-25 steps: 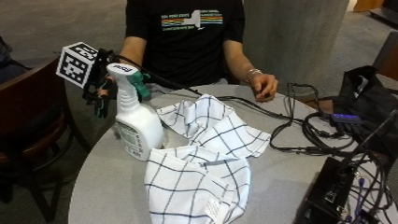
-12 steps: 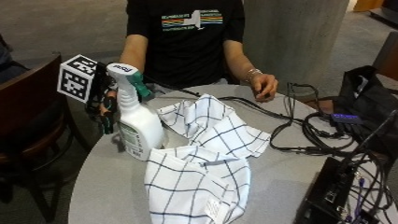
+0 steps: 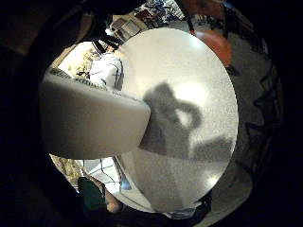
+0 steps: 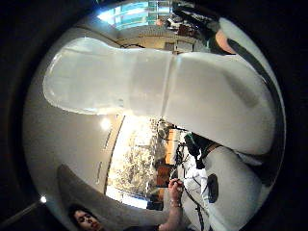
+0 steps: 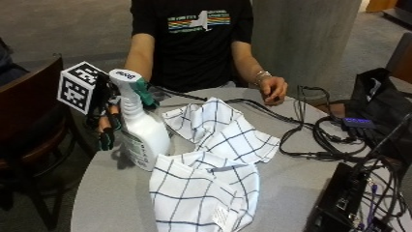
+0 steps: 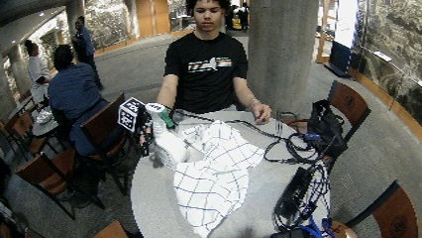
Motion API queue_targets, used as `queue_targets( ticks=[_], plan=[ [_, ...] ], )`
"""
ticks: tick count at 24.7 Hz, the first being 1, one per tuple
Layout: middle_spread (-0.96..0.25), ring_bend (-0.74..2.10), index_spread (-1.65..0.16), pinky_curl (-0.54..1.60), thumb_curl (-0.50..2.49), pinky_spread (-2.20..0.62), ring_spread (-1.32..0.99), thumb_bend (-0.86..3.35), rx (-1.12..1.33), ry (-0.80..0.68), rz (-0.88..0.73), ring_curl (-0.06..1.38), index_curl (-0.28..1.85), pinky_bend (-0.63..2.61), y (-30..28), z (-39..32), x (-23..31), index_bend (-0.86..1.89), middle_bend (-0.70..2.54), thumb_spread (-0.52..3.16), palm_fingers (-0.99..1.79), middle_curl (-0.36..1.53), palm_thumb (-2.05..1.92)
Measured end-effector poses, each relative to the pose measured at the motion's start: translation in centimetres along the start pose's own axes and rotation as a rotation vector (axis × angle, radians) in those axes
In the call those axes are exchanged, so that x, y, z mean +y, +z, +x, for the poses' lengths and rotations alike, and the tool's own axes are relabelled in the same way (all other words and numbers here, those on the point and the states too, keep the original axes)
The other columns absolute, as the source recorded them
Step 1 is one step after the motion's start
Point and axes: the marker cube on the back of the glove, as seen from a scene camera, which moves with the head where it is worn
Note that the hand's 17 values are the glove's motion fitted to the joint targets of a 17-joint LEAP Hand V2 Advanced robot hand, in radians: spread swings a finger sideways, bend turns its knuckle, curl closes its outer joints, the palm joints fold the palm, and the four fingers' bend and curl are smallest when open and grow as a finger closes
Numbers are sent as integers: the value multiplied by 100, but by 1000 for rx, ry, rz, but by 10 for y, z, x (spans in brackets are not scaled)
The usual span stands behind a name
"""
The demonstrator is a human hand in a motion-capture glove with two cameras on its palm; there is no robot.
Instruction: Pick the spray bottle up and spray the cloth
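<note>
Left of centre in the outside view, the gloved right hand (image 5: 106,126) is curled round the neck of the white spray bottle (image 5: 143,135), which stands upright on the round grey table (image 5: 109,193). Just right of it the checked cloth (image 5: 206,179) lies rumpled, touching the bottle's base. The bare left hand (image 5: 273,89) rests on the table's far edge, upper right.

The white plastic spray bottle with a green trigger (image 5: 143,134) looks smooth with a slight sheen. The white woven cloth with a dark grid check (image 5: 212,174) lies soft, matt and creased. The round grey table (image 5: 289,188) has a matt, finely speckled top.
</note>
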Motion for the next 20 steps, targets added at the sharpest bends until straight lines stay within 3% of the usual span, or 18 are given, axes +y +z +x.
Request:
queue_targets(
  ticks=[12, 20],
  plan=[
    [1, 18, -31, 31, 44, 27, 10, -3, -46, 9, 27, 27, 36, 31, 16, -1, -23, 28, 18, 87, 60, 37, 87],
    [-7, 18, -26, 28, 48, 27, 5, 0, -156, -9, 72, 27, 40, 18, 18, -1, -31, 39, 20, 83, 85, 38, 95]
  ],
)
